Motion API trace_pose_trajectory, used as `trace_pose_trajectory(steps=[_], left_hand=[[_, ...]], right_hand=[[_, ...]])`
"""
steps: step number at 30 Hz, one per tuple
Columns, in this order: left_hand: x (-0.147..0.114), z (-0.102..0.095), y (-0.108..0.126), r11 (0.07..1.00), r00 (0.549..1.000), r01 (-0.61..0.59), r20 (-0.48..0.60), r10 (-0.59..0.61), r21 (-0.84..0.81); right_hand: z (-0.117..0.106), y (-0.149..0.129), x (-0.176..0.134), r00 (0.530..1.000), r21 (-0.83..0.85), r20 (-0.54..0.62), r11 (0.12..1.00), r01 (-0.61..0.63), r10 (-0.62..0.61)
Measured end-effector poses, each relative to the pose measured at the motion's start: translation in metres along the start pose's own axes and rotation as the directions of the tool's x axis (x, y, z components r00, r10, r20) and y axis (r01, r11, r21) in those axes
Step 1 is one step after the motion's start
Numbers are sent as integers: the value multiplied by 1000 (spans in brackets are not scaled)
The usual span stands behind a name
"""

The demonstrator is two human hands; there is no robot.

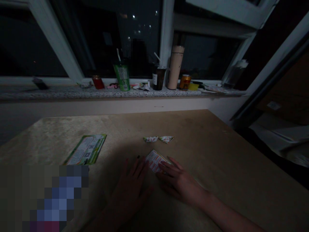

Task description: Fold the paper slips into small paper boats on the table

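Note:
Between my hands, a small folded paper (154, 160) printed in red and white lies on the table. My left hand (132, 182) rests palm down with its fingers spread, the fingertips at the paper's left edge. Over the right corner of the sheet lie the stretched fingers of my right hand (180, 180), hiding that part of it; its thumb is apart from them. Just beyond are two small folded paper pieces, a left one (151, 139) and a right one (166, 139), nearly touching. A green and white printed sheet (87, 149) lies flat at the left.
The wooden table (217, 145) meets a wall below a speckled stone sill (103, 93). On the sill stand a green cup with straw (122, 75), a dark drink cup (158, 77), a pink flask (175, 67), an orange can (185, 82) and a red jar (98, 82). The lower left is pixelated.

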State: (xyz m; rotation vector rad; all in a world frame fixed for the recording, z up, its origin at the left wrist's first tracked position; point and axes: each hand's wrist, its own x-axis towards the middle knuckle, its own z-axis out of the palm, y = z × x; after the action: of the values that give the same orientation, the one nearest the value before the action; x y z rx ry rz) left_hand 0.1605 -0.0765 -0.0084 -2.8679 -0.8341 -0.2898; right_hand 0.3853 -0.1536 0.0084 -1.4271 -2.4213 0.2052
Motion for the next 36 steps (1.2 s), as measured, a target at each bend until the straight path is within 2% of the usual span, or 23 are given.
trace_pose_trajectory(steps=[8,12,17,24,28,31,36], left_hand=[[4,2,-1,999,999,31,9,-31,-7],[5,5,-2,998,998,56,8,-56,-7],[7,10,-4,998,998,58,-8,-58,-19],[9,1,-5,994,997,-70,12,71,-88],[14,-4,-6,982,988,-146,39,152,-116],[16,-3,-8,975,974,-210,70,215,-72],[13,-2,-8,950,949,-310,48,311,-34]], right_hand=[[-2,-3,1,999,32,-31,999,18,-17],[-6,-7,2,997,61,-15,995,82,-81],[2,-6,3,991,90,-78,989,117,-110],[13,2,2,990,127,-94,985,118,-107],[8,3,4,995,184,-41,979,92,-85],[2,2,5,997,236,-21,969,74,-71],[-6,1,3,997,273,-23,959,75,-71]])
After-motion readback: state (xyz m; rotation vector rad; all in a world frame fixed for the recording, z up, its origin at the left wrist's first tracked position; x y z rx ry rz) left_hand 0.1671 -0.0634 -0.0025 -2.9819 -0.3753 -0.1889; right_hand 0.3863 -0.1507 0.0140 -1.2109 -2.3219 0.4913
